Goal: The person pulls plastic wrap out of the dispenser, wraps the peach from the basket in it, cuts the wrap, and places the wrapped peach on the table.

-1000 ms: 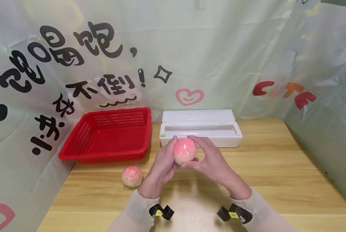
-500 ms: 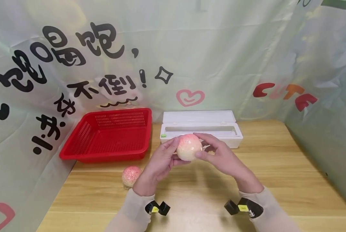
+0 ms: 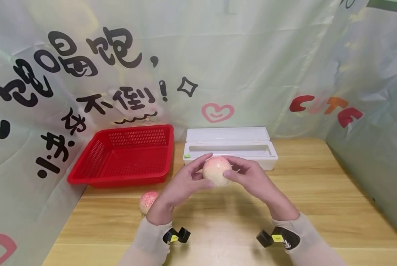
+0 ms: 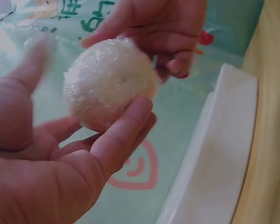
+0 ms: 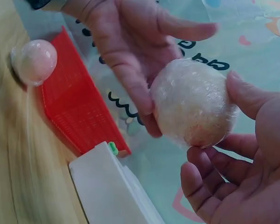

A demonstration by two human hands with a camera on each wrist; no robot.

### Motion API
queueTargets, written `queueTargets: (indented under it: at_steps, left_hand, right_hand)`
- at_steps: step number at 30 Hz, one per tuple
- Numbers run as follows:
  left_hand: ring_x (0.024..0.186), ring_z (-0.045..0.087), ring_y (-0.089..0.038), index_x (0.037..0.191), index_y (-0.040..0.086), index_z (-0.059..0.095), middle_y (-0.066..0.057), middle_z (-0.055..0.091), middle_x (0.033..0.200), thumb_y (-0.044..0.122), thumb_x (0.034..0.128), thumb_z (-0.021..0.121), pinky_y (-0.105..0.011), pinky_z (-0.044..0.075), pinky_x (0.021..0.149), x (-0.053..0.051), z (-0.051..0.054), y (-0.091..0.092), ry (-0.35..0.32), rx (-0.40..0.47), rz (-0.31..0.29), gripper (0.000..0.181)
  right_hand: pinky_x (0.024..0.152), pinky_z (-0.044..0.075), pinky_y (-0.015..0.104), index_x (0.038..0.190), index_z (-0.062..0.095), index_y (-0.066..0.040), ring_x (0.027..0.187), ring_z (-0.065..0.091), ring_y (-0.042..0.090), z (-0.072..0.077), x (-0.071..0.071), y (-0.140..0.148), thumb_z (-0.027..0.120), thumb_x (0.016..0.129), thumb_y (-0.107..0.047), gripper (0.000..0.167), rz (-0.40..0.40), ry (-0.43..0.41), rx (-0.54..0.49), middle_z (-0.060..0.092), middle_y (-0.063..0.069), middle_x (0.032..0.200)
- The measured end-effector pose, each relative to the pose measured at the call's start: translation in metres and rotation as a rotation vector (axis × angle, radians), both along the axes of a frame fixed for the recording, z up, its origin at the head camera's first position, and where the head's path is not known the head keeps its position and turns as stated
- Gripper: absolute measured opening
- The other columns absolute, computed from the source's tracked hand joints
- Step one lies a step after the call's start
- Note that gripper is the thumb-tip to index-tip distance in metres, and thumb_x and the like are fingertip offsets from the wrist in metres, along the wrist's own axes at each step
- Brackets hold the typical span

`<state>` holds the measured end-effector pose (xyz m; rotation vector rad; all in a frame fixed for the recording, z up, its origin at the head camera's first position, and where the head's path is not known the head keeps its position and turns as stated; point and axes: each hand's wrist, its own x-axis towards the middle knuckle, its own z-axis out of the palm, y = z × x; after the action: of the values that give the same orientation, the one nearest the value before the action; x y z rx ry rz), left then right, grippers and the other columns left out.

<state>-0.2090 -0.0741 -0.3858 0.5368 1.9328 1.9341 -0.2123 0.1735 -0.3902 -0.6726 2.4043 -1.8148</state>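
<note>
A peach [image 3: 216, 173], pink fading to cream, is wrapped in clear plastic film and held up above the table. My right hand [image 3: 256, 181] grips it between thumb and fingers from the right. On the other side, the fairly straight fingers of my left hand [image 3: 182, 183] touch it, while the thumb stands away from it in the left wrist view. Wrinkled film covers the pale underside of the peach [image 5: 191, 105] in the right wrist view. A second wrapped peach [image 3: 148, 201] sits on the table, partly hidden behind my left wrist.
A red perforated plastic basket [image 3: 118, 181] stands at the back left. Beside it lies a long white box [image 3: 261, 162], apparently a cling film dispenser, its lid raised and a green slider at its left end. A printed cloth [image 3: 251, 74] hangs behind the wooden table [image 3: 318, 192].
The held peach has turned from its pink side to its cream side and shifted slightly right. My left hand has loosened, its thumb coming off the peach. The right hand moved slightly right.
</note>
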Motion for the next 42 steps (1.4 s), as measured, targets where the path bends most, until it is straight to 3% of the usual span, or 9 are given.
queueTargets:
  at_steps: [3,7,10,13,18,24,30,36,42]
  left_hand:
    - [0.130,0.065,-0.029,0.160,0.031,0.046,-0.002,0.050,0.156,0.011,0.0901,0.084,-0.041,0.061,0.097,0.001,0.002,-0.002,0.029,-0.050,-0.006,0.082]
    - [0.127,0.068,-0.030,0.159,0.029,0.047,-0.007,0.052,0.154,0.007,0.0888,0.085,-0.040,0.062,0.096,0.002,-0.001,-0.001,0.060,-0.056,0.016,0.083]
    - [0.127,0.068,-0.032,0.159,0.028,0.047,-0.008,0.050,0.157,0.003,0.0870,0.085,-0.040,0.062,0.095,0.002,-0.005,0.001,0.086,-0.067,0.029,0.086]
    - [0.129,0.065,-0.033,0.159,0.028,0.046,-0.005,0.048,0.159,0.004,0.0868,0.086,-0.040,0.061,0.098,0.003,-0.010,0.003,0.133,-0.118,0.045,0.086]
    - [0.128,0.061,-0.026,0.157,0.030,0.044,0.001,0.052,0.153,0.021,0.0867,0.089,-0.040,0.059,0.100,0.006,-0.023,0.007,0.216,-0.267,0.059,0.084]
    - [0.117,0.063,-0.023,0.146,0.014,0.054,-0.005,0.060,0.139,0.029,0.0864,0.090,-0.042,0.058,0.096,0.015,-0.047,0.016,0.234,-0.470,0.179,0.071]
    - [0.119,0.063,-0.028,0.145,0.005,0.056,-0.014,0.062,0.136,0.034,0.0822,0.092,-0.052,0.054,0.102,0.023,-0.066,0.001,0.266,-0.668,0.288,0.078]
    - [0.120,0.062,-0.033,0.146,0.002,0.055,-0.019,0.061,0.138,0.030,0.0812,0.093,-0.055,0.053,0.104,0.026,-0.066,-0.028,0.198,-0.830,0.456,0.081]
    - [0.138,0.054,-0.042,0.156,-0.002,0.045,-0.025,0.056,0.149,0.017,0.0867,0.086,-0.059,0.044,0.115,0.029,-0.055,-0.037,0.163,-0.912,0.469,0.083]
  right_hand:
    - [0.083,0.059,0.030,0.150,0.057,-0.007,0.106,0.066,0.024,0.000,0.002,0.002,0.084,0.091,-0.013,0.066,0.020,0.048,0.068,0.068,0.015,0.134]
    - [0.082,0.058,0.034,0.155,0.051,-0.011,0.104,0.063,0.022,0.001,0.007,0.002,0.095,0.078,-0.019,0.089,0.010,0.208,0.198,0.066,0.008,0.133]
    - [0.080,0.058,0.036,0.150,0.057,-0.015,0.100,0.062,0.015,0.002,0.009,-0.001,0.098,0.075,-0.025,0.086,-0.027,0.324,0.275,0.068,0.001,0.131]
    - [0.079,0.057,0.037,0.146,0.060,-0.019,0.101,0.061,0.013,0.002,0.011,-0.003,0.098,0.074,-0.024,0.081,-0.048,0.371,0.314,0.068,-0.002,0.131]
    - [0.087,0.057,0.041,0.146,0.057,-0.020,0.110,0.060,0.015,-0.015,0.010,-0.005,0.095,0.079,-0.021,0.077,-0.040,0.358,0.386,0.062,-0.002,0.137]
    - [0.103,0.056,0.045,0.143,0.056,-0.017,0.127,0.059,0.019,-0.055,0.015,-0.012,0.093,0.083,-0.021,0.071,-0.023,0.380,0.478,0.059,0.000,0.142]
    - [0.090,0.060,0.040,0.156,0.045,-0.014,0.118,0.064,0.021,-0.076,0.022,-0.007,0.093,0.082,-0.030,0.089,-0.021,0.339,0.502,0.056,0.005,0.148]
    - [0.083,0.061,0.040,0.157,0.045,-0.016,0.110,0.067,0.020,-0.080,0.023,0.011,0.088,0.088,-0.029,0.082,-0.088,0.307,0.459,0.057,0.009,0.146]
    - [0.085,0.062,0.043,0.153,0.049,-0.009,0.105,0.070,0.020,-0.083,0.023,0.021,0.086,0.090,-0.023,0.074,-0.117,0.330,0.459,0.061,0.013,0.141]
